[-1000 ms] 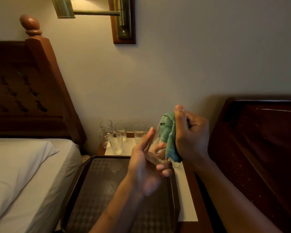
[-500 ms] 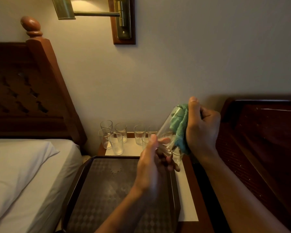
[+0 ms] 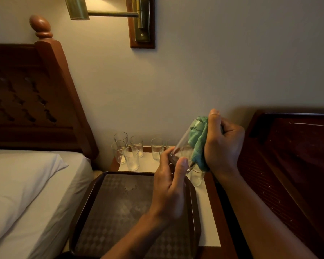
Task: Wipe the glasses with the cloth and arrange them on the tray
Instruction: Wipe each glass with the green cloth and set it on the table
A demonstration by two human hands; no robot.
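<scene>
- While the left hand [image 3: 168, 186] grips the base end of a tilted glass [image 3: 183, 148] between thumb and fingers, the right hand [image 3: 223, 144] is closed around a green cloth [image 3: 198, 143] and presses it against the glass's upper side and rim.
- The glass is held in the air above the far right corner of the tray [image 3: 86, 202], with its mouth pointing up toward the wall.
- The step in hand looks like wiping the first glass: the tray carries no glasses, so the task seems barely begun.
- The other glasses [image 3: 131, 159] stand upright on the tabletop [image 3: 208, 217] beyond the tray's far edge, most clustered at the far left, one just beside the tray's far right corner.
- The next move likely calls for rubbing round the rest of the glass, setting it upright on the tray, and then lifting another glass without knocking its close neighbours.
</scene>
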